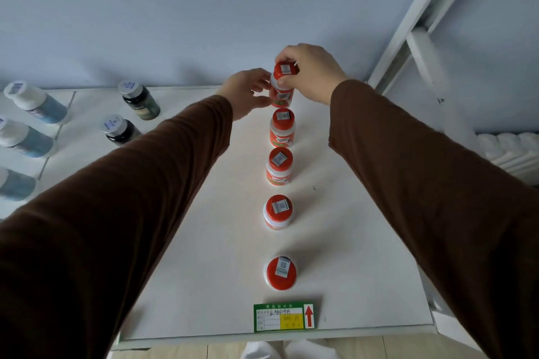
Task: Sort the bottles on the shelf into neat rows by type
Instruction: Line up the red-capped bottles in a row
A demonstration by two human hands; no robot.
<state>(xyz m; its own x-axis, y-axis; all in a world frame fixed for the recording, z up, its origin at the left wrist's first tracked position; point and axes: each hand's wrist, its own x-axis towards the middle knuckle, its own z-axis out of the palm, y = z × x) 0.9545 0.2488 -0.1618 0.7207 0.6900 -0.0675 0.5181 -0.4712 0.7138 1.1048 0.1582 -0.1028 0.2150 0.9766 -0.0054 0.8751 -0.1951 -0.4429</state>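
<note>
Several white bottles with red caps stand in one straight row down the white shelf [350, 242], from the nearest [280, 273] to the one second from the back [282, 128]. At the far end of the row, near the wall, both my hands hold the rearmost red-capped bottle [283, 79]. My right hand [312, 73] grips it around the cap from the right. My left hand [248, 90] pinches its body from the left. The lower part of that bottle is partly hidden by my fingers.
Two dark bottles [140, 100] [120, 130] with silver caps stand at the back left. Blue bottles with white caps [35, 103] [23, 138] line the far left. A green shelf label [284, 318] sits at the front edge. A white frame post [414, 17] rises at right.
</note>
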